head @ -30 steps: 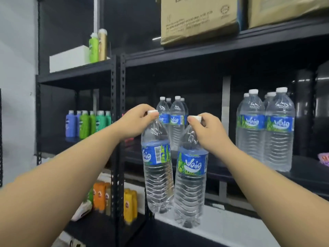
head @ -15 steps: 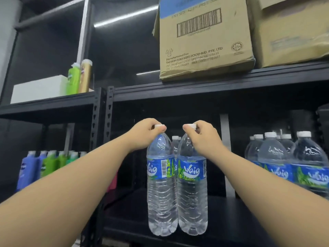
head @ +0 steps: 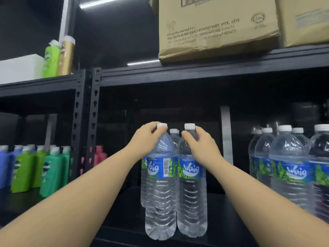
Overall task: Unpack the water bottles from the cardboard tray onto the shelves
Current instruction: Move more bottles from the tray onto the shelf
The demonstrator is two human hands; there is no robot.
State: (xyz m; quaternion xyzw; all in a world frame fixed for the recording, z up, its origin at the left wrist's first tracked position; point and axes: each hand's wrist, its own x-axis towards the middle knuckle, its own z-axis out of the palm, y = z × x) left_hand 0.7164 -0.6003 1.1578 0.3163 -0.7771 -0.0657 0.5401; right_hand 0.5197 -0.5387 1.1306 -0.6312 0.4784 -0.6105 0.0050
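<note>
the left hand (head: 146,139) and right hand (head: 201,145) each pinch the neck of a clear ridged plastic water bottle (head: 161,193), bodies hanging below, side by side.

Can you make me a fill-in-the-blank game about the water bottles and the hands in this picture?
1. Each hand, the left hand and the right hand, grips a water bottle near its ____ cap.
2. The left bottle and the right bottle stand ____ each other.
3. The cardboard box sits on the shelf ____ the bottles.
4. The bottles' labels read ____.

Missing words: white; beside; above; Waiq
</note>
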